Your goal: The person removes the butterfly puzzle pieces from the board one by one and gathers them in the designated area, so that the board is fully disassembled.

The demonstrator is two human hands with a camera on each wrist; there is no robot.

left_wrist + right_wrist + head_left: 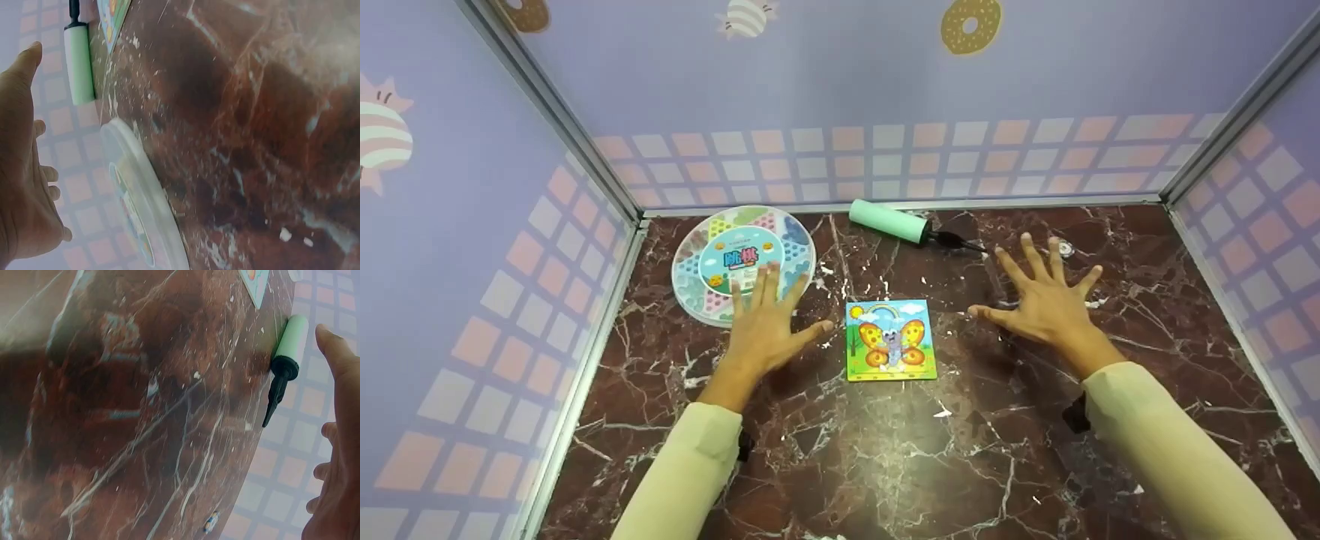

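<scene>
While your left hand (765,326) hangs above the near edge of the round, flat, pastel-patterned plastic case (731,255), its fingers are spread apart and grip nothing; your right hand (1048,304), just as splayed and holding nothing, hovers near the black nozzle end of the mint-green cylindrical pump (889,221). Between your hands, the square, brightly coloured butterfly board (891,341) lies flat on the dark red marble bench (885,465), probably centred so either hand can reach it. The case and pump lie farther back towards the lilac wall (855,82), presumably leaving the middle to the board.
</scene>
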